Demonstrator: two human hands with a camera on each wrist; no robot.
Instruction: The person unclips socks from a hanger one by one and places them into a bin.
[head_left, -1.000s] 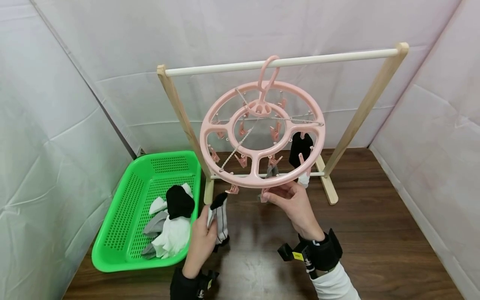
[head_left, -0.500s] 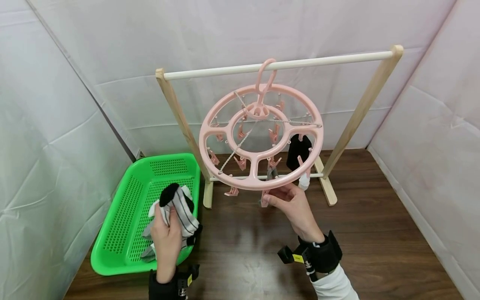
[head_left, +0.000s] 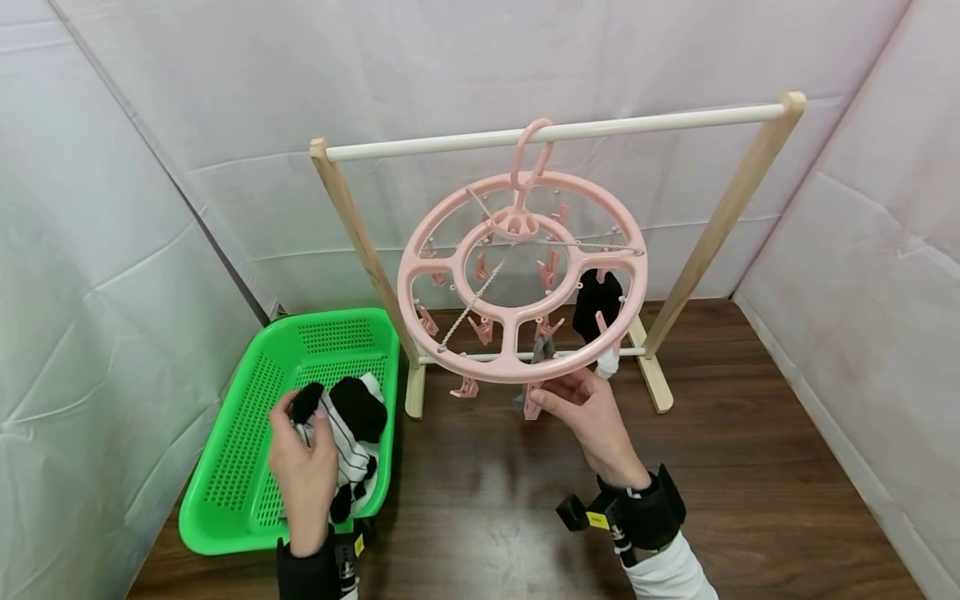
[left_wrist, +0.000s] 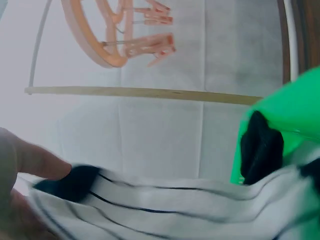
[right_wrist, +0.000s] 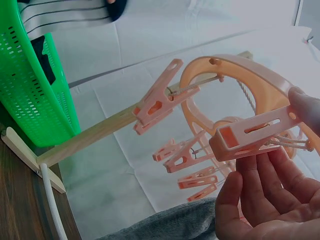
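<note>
My left hand (head_left: 303, 471) pinches a white sock (head_left: 347, 450) with dark stripes and a black end. The sock hangs down over the green basket (head_left: 225, 467); the left wrist view has it stretched across the bottom, with my thumb on its black part. Below the pink round clip hanger (head_left: 513, 367), my right hand (head_left: 592, 421) holds a pink clothespin (right_wrist: 255, 134) between thumb and fingers. In the right wrist view nothing shows in that clothespin's mouth. Behind my right hand hangs a grey sock (right_wrist: 172, 220), clipped on the hanger's inner side.
The hanger hooks over the white rod (head_left: 667, 122) of a wooden stand (head_left: 352, 221). Several clothespins dangle from its rings. A black sock (head_left: 597, 302) and a white one (head_left: 607, 362) hang on its right side. Another black sock (head_left: 360, 410) lies in the basket.
My left hand has moved left and down with the striped sock, from beside the hanger to over the basket. My right hand has stayed at the same clothespin.
</note>
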